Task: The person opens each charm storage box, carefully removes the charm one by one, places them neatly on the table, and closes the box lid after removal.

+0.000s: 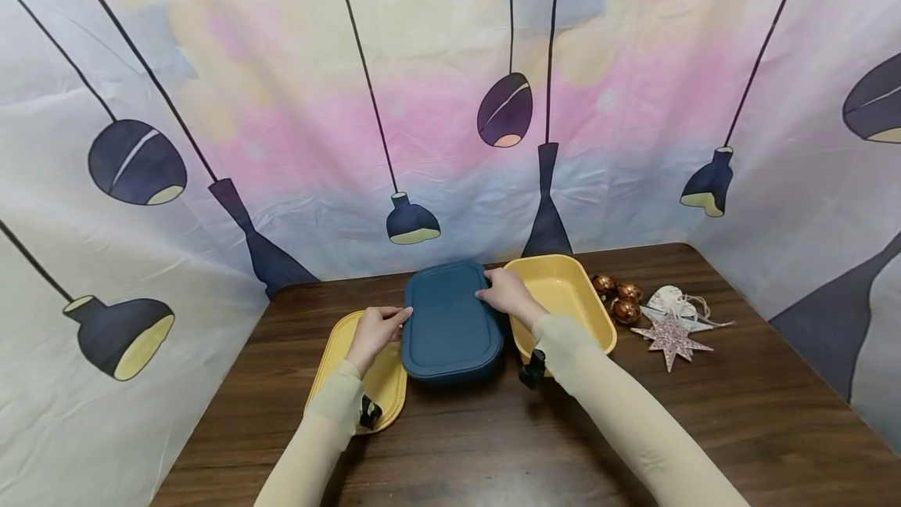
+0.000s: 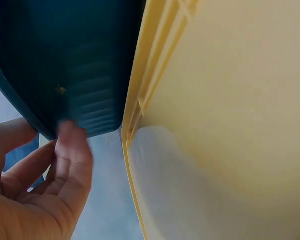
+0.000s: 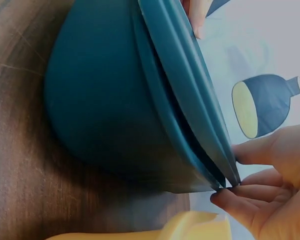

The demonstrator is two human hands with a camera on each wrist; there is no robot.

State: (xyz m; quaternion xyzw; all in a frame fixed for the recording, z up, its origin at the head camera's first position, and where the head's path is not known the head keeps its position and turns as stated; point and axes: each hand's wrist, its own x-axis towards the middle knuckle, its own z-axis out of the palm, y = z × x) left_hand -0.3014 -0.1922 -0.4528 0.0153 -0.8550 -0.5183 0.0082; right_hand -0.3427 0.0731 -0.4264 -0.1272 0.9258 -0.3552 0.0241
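A dark blue lid (image 1: pixel 450 319) lies over a matching blue box (image 3: pixel 99 95) on the table's far middle. In the right wrist view a dark gap runs between lid and box rim. My left hand (image 1: pixel 376 335) pinches the lid's left edge, thumb at the rim and fingers curled beside it. At the far right corner, my right hand (image 1: pixel 512 294) pinches the lid edge between thumb and fingers. Beneath my left wrist is a flat yellow lid (image 1: pixel 389 390). A lidless yellow box (image 1: pixel 559 288) stands beside the blue one, partly behind my right forearm.
Right of the yellow box lie several shiny copper balls (image 1: pixel 626 311), a pink glitter star (image 1: pixel 672 339) and a white ornament (image 1: pixel 669 300) with string. The wooden table (image 1: pixel 450 452) meets a lamp-printed cloth (image 1: pixel 457 163) at its back edge.
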